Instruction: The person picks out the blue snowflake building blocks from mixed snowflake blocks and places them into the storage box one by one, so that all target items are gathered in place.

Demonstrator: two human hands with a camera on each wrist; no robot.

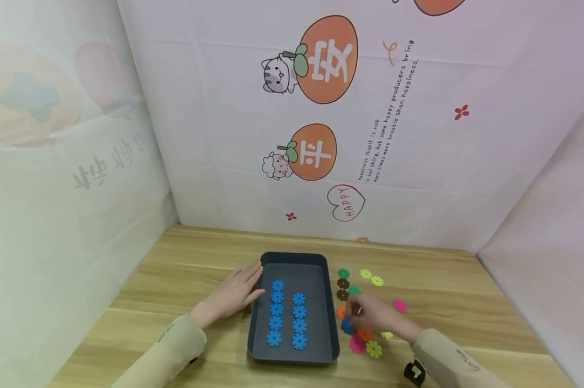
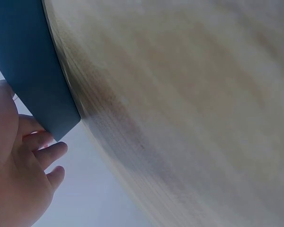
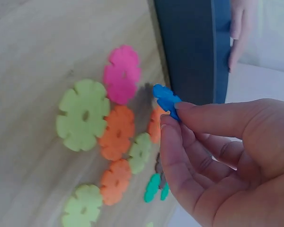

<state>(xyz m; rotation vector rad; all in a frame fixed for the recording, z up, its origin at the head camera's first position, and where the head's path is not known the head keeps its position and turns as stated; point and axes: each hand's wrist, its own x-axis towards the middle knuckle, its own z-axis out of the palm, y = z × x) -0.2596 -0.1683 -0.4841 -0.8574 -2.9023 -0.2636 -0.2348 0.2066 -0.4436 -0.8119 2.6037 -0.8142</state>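
A dark grey rectangular tray (image 1: 318, 291) lies on the wooden table. Inside it are two columns of blue notched plastic discs, a left column (image 1: 276, 310) and a slightly shorter right column (image 1: 299, 312). My left hand (image 1: 231, 291) rests on the tray's left rim with its fingers extended; the left wrist view shows its fingertips along the tray wall. Right of the tray, my right hand (image 1: 376, 314) pinches one blue notched disc (image 3: 165, 98) between thumb and index finger, held over the loose pieces. The palm hides part of those pieces in the head view.
Around the right hand lie loose flower-shaped discs: a pink disc (image 3: 122, 74), a yellow-green disc (image 3: 83, 115), an orange disc (image 3: 117, 132), brown discs (image 1: 342, 283) and a green disc (image 1: 343, 273). Fabric-covered walls (image 1: 234, 134) enclose the table's back and sides.
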